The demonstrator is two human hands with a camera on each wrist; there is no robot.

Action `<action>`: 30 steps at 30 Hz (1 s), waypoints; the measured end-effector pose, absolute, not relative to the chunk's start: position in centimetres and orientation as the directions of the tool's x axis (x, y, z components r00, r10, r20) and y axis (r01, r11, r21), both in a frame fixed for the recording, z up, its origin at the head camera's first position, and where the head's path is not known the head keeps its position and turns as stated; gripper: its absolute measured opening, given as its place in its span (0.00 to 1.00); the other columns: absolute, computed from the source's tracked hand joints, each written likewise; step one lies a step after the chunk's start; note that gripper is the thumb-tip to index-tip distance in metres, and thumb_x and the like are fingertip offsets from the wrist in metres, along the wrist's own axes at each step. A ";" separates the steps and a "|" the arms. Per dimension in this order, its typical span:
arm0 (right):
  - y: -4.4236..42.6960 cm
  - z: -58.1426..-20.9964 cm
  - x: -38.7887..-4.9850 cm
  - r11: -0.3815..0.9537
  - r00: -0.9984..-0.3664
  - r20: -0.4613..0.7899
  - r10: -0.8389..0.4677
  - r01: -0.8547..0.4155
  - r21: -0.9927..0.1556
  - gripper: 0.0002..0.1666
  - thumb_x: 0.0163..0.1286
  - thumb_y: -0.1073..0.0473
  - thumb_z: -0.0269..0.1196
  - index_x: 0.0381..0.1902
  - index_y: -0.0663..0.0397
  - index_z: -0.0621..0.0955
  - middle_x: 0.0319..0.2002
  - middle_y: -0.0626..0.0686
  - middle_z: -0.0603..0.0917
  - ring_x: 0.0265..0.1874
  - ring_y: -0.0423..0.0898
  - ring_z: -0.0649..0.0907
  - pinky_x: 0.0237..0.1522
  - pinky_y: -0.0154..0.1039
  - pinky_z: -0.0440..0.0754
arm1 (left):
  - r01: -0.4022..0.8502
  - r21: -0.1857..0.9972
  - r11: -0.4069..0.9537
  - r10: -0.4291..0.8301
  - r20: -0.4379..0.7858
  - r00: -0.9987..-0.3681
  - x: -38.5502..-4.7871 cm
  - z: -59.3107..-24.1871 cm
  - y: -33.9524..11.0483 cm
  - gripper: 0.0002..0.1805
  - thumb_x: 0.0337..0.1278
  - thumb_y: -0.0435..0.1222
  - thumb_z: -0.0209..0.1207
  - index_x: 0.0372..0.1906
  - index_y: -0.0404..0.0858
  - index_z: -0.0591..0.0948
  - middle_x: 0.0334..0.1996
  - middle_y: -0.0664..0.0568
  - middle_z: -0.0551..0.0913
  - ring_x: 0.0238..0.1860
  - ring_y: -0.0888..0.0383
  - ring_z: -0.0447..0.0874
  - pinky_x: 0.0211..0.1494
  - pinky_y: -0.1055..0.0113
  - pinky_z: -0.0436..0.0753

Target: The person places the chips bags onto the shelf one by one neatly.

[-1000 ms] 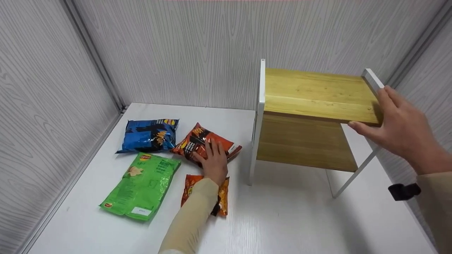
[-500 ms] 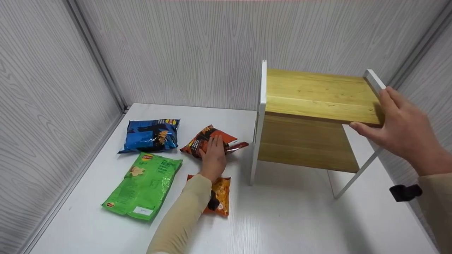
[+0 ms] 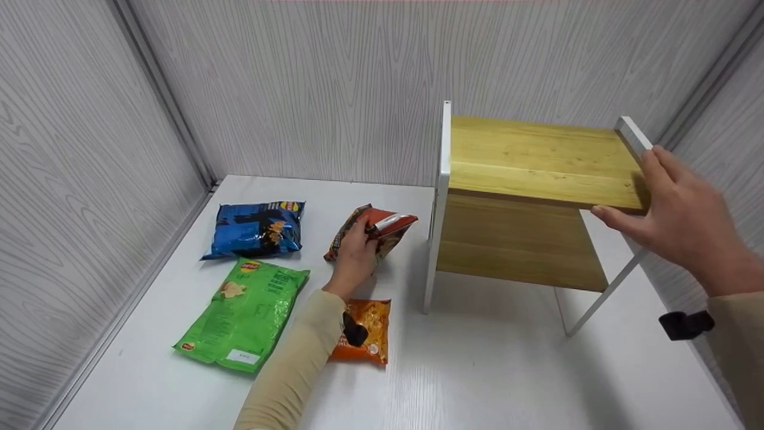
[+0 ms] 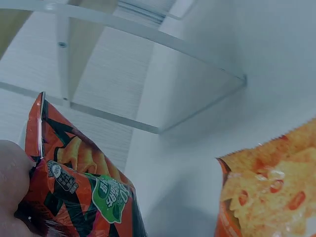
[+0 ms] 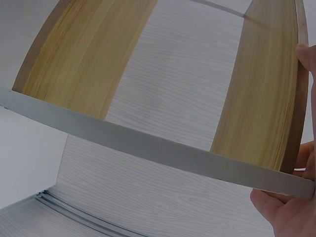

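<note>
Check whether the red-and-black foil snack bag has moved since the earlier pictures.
Yes: the bag, gripped by the left hand, has shifted right, toward the white-framed wooden shelf.

In the head view, the left hand (image 3: 357, 254) covers part of the red bag (image 3: 393, 236) near the centre; the left sleeve (image 3: 298, 361) hides part of the orange bag (image 3: 375, 325) at lower centre. Print on the label (image 3: 242, 356) of the green bag (image 3: 250, 307), lower left, is too small to read. The right wrist view's right edge cuts off the right hand (image 5: 296, 212).
</note>
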State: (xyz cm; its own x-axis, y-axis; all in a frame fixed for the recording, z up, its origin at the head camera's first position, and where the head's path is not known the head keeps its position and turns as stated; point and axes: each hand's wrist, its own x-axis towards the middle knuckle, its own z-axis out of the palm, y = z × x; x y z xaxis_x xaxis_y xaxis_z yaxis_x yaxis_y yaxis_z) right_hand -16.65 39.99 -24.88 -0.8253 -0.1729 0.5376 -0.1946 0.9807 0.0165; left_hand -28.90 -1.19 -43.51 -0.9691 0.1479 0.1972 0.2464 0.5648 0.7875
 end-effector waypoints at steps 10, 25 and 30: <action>40.1 -24.8 -16.6 0.981 -0.824 0.539 -0.172 -0.192 0.020 0.47 0.56 0.36 0.70 0.57 0.67 0.68 0.38 0.59 0.68 0.26 0.51 0.67 0.22 0.39 0.57 | 0.068 0.961 0.267 0.057 0.055 -0.997 -29.4 -41.9 -2.1 0.28 0.74 0.37 0.50 0.75 0.46 0.62 0.72 0.47 0.69 0.71 0.50 0.68 0.76 0.51 0.66; 40.1 -24.9 -16.7 0.980 -0.824 0.542 -0.169 -0.199 0.003 0.47 0.54 0.37 0.71 0.59 0.66 0.69 0.43 0.60 0.71 0.27 0.52 0.68 0.22 0.40 0.58 | -0.136 0.984 -0.111 -0.003 -0.137 -0.990 -29.8 -42.0 -3.5 0.30 0.75 0.42 0.50 0.76 0.44 0.59 0.69 0.48 0.69 0.67 0.53 0.69 0.73 0.56 0.70; 40.1 -24.8 -16.6 0.980 -0.822 0.546 -0.163 -0.200 -0.008 0.50 0.55 0.37 0.70 0.63 0.66 0.69 0.47 0.62 0.72 0.28 0.55 0.70 0.22 0.43 0.60 | -0.111 0.951 -0.289 -0.053 -0.132 -0.990 -29.8 -43.0 -3.8 0.27 0.74 0.41 0.51 0.72 0.41 0.62 0.64 0.44 0.72 0.62 0.52 0.74 0.66 0.56 0.77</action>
